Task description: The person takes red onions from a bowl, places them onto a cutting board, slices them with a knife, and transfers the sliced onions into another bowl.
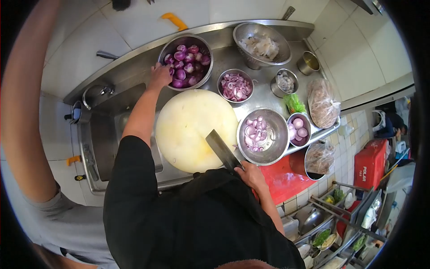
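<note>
My left hand [162, 75] reaches over the near left rim of a steel bowl [207, 80] full of peeled red onions [188, 67]. Its fingers are curled beside the onions at that edge; what they grip is hidden. In my right hand [251, 174] is a cleaver [223, 150], its broad blade lying over the right front part of a round, pale cutting board [188, 121]. The board's middle is bare. Just right of the blade, a perforated steel colander [280, 148] contains cut onion pieces [255, 134].
Sliced onions [236, 87] fill a smaller bowl behind the board. Further right stand a colander of pale pieces [260, 47], steel pots [308, 63], onion halves [298, 127] and a filled plastic bag [323, 103]. A sink [103, 148] lies left, near another person's arm [27, 112].
</note>
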Tool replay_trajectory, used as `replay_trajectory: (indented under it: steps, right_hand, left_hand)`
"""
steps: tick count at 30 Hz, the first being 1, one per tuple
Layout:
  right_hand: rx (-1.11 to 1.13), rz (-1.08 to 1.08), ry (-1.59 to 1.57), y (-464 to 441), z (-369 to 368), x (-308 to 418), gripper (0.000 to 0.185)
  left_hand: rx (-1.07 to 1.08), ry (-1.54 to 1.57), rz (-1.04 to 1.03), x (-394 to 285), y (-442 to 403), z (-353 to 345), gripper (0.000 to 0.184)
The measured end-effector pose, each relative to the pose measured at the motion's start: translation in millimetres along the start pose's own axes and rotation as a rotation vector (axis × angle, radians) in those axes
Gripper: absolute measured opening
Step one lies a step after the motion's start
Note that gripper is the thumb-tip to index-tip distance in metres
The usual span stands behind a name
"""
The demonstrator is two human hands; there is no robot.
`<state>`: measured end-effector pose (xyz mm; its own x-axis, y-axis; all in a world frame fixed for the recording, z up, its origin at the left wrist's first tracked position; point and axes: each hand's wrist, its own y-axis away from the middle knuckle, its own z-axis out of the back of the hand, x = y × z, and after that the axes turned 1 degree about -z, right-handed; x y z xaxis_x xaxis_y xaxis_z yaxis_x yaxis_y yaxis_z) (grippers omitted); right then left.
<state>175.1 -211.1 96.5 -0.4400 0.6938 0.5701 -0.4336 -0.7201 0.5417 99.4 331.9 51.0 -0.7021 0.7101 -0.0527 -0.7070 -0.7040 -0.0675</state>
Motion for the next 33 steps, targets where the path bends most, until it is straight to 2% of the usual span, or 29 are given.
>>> replay_trajectory:
  steps: [2,5,8,11,14,16,17,20,21,24,25,29,32,33]
  right_hand:
    - [0.014,-0.006,-0.008,-2.6,4.1,-1.4,0.033]
    - [0.025,0.0,-0.007,-5.0,6.4,1.5,0.034]
    - [0.027,0.007,-0.033,-6.1,10.0,-0.3,0.034]
    - [-0.002,0.027,-0.058,-11.4,7.8,-11.3,0.034]
    - [-0.025,-0.012,-0.102,-15.4,10.5,-17.8,0.034]
    - [-0.054,-0.047,-0.118,-18.7,11.3,-20.5,0.035]
    - [-0.064,-0.058,-0.128,-21.7,11.5,-21.6,0.035]
    - [-0.109,-0.054,-0.134,-24.4,13.6,-22.6,0.035]
    - [-0.133,-0.025,-0.12,-22.7,17.3,-18.2,0.036]
    - [-0.152,0.031,-0.098,-26.2,13.8,-19.4,0.034]
    - [-0.149,0.037,-0.09,-26.0,14.2,-21.9,0.034]
    - [-0.142,0.026,-0.077,-23.7,19.1,-17.7,0.032]
    - [-0.156,0.018,-0.103,-20.9,22.2,-16.0,0.031]
    - [-0.155,0.012,-0.108,-22.0,22.6,-17.1,0.031]
  left_hand:
    - [0.09,-0.108,0.018,3.6,-16.8,-20.5,0.037]
    - [0.132,-0.052,0.039,-9.9,-7.9,12.5,0.041]
    - [0.105,0.227,0.202,-29.2,11.2,54.8,0.041]
    - [0.086,1.381,0.11,0.0,12.7,22.8,0.043]
    - [0.18,2.126,0.103,-18.2,41.6,33.4,0.047]
    - [0.263,2.313,-0.091,-44.4,58.6,53.7,0.055]
    - [0.309,2.384,-0.081,-61.3,68.6,71.8,0.058]
    - [0.347,2.316,-0.226,-92.0,84.5,94.5,0.047]
    - [0.31,2.242,-0.194,-106.1,92.9,109.7,0.049]
    - [0.143,1.813,-0.226,-128.0,108.2,113.2,0.055]
    - [0.164,1.665,-0.135,-139.2,118.1,121.8,0.06]
    - [0.005,1.156,-0.253,-167.5,147.8,107.8,0.055]
    - [0.199,1.531,-0.026,-180.5,174.7,59.1,0.054]
    - [0.15,1.585,0.007,-189.7,184.7,45.0,0.057]
